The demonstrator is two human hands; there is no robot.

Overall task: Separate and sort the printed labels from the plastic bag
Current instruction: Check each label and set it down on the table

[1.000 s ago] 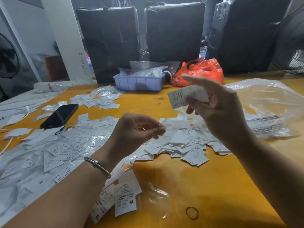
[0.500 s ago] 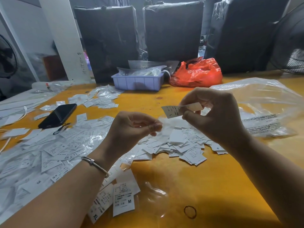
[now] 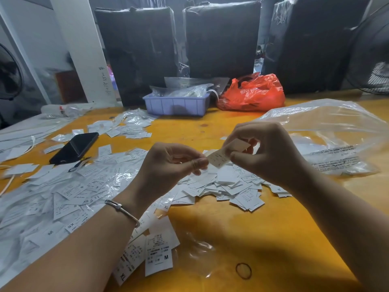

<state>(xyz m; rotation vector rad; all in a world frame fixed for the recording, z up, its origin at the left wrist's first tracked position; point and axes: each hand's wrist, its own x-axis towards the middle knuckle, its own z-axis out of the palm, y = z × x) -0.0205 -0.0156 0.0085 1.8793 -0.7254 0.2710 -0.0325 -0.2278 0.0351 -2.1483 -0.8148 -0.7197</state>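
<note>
Above the yellow table, my right hand (image 3: 267, 152) pinches a white printed label (image 3: 220, 158) between thumb and fingers. My left hand (image 3: 168, 167), fingers curled, has its thumb tip at the label's left end. Under both hands lies a heap of loose labels (image 3: 235, 186). A large clear plastic bag (image 3: 328, 133) lies at the right. A wide spread of labels, some in clear film (image 3: 63, 192), covers the left of the table, marked S, XS, M. Two labels marked M and XL (image 3: 157, 256) lie near the front.
A black phone (image 3: 74, 147) lies at the left among labels. A lilac tray (image 3: 176, 105) with clear bags and a red plastic bag (image 3: 252, 93) stand at the back. A rubber band (image 3: 243, 270) lies near the front edge. Black wrapped bundles (image 3: 221, 39) stand behind the table.
My right hand has come down and toward the left hand with the label. The two hands now meet at the label; the left hand barely moved.
</note>
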